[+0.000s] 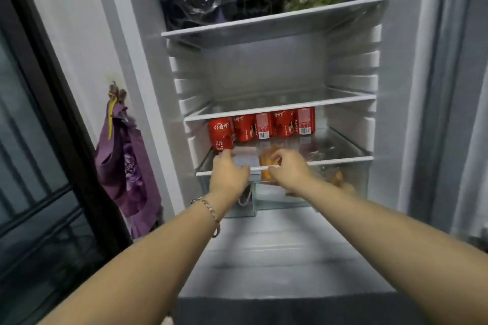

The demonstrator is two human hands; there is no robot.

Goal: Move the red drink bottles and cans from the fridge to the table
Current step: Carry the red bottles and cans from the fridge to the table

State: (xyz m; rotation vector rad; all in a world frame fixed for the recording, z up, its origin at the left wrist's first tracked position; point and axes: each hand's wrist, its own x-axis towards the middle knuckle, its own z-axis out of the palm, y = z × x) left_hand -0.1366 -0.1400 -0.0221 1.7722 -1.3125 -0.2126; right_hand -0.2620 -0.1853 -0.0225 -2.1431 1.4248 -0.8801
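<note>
Both hands are reaching into the fridge (pixel 396 113) toward 5 red cans (pixel 264 126) on its lower shelf. Left hand (pixel 229 171) and right hand (pixel 287 169) are spreading loosely, holding nothing. Grabbing the nearest left can (pixel 221 134) carelessly is risking toppling its neighbours.

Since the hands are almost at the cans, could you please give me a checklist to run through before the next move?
1. Fridge open, red drink cans in view: ok.
2. Left hand at the front-left red can, fingers near its base: ok.
3. Left hand gripping that can: not ok.
4. Right hand empty: ok.
5. Clear glass shelf above leaves room to lift: cannot tell.
6. Table ready: cannot tell, out of view.
</note>
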